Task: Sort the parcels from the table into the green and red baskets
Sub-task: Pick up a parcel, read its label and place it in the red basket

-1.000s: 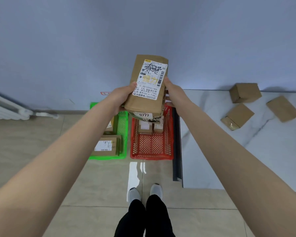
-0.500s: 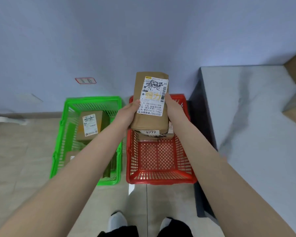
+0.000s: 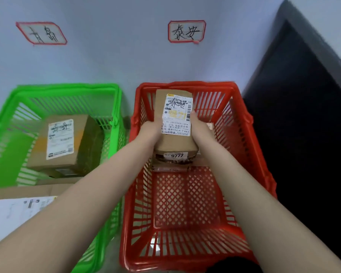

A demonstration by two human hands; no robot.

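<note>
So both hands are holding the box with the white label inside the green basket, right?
No, wrong basket. The head view shows both hands, left and right, holding the box with the white label inside the red basket.

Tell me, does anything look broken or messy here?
Only a little: the parcel gripped by the left hand and right hand above the red basket looks crumpled and ragged at its near end, around the 9777 sticker.
</note>
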